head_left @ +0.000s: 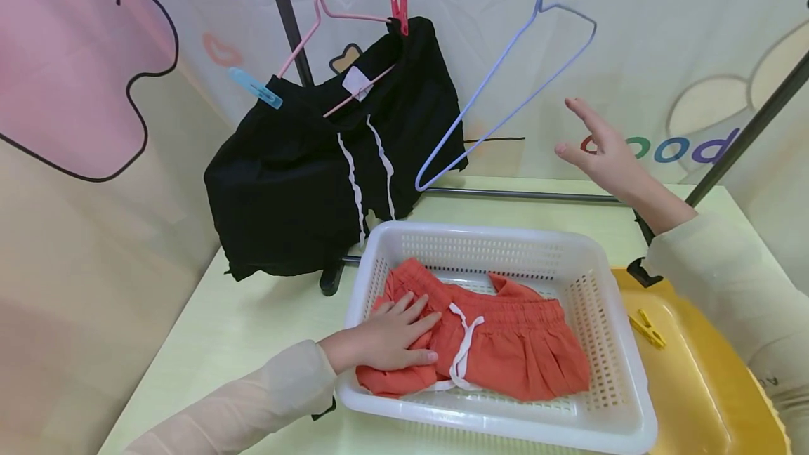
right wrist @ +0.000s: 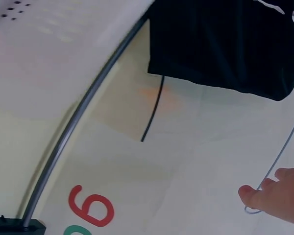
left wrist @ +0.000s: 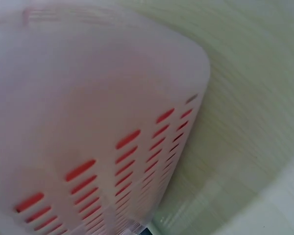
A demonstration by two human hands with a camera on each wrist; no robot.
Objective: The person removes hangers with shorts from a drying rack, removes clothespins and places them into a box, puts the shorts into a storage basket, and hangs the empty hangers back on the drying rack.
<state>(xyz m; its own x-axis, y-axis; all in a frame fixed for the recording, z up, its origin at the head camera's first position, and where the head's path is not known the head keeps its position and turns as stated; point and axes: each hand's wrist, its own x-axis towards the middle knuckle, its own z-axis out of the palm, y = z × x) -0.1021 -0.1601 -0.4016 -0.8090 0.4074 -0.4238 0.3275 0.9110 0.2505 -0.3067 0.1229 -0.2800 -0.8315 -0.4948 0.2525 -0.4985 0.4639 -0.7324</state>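
Red shorts (head_left: 512, 343) with a white drawstring lie in a white plastic basket (head_left: 493, 239). My left hand (head_left: 395, 334) rests on their left side with fingers spread. In the left wrist view, the basket wall (left wrist: 98, 112) fills most of the picture and red cloth shows through its slots. Raised in the air, my right hand (head_left: 603, 149) has its fingers extended and holds nothing. Left of it hangs a blue wire hanger (head_left: 499, 65). In the right wrist view, the right hand (right wrist: 279, 196) overlaps the lower end of the blue hanger (right wrist: 284, 147).
Black shorts (head_left: 297, 188) hang from a pink hanger (head_left: 354, 16), with a blue clothespin (head_left: 255, 88) and a red clothespin (head_left: 399, 12). A dark metal rack bar (head_left: 518, 194) runs behind the basket. At right, a yellow basin (head_left: 682, 378) holds a yellow clothespin (head_left: 647, 330).
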